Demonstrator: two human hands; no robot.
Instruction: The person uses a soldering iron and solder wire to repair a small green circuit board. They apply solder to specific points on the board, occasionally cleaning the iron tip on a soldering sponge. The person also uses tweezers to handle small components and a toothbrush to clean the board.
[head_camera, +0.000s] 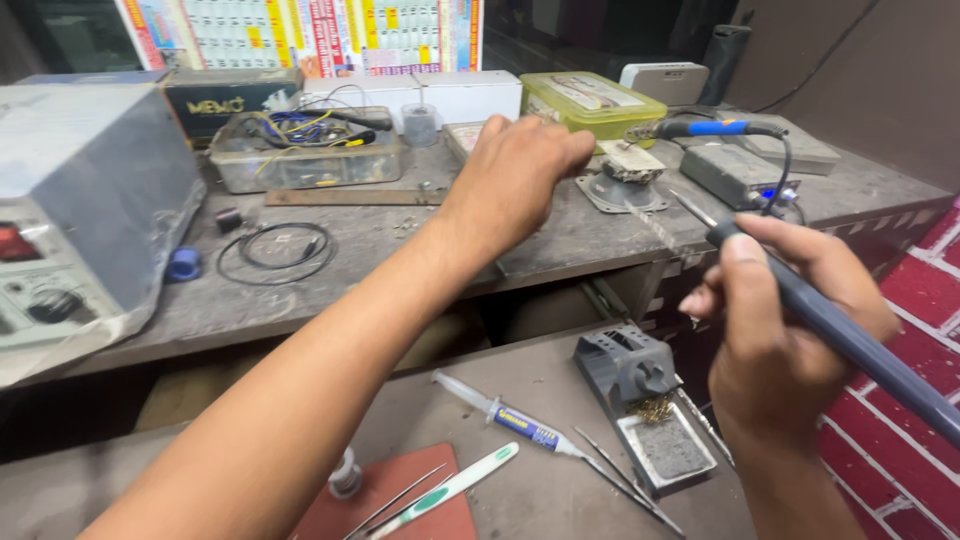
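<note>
Soldering iron (840, 325) in right hand (780, 330), tip up-left

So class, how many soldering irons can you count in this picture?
2. One soldering iron is in the right hand; a second, blue-handled soldering iron rests at the back of the bench near the green-lidded box. Clutter may hide others.

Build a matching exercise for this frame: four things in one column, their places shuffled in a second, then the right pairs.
Things:
1 soldering iron
2 syringe
3 coiled black wire
4 yellow-green lidded box

Places:
A back of the upper bench
B in the right hand
C lower surface, beside the tweezers
D upper bench, near the blue cap

Pairs: 1-B, 2-C, 3-D, 4-A
</note>
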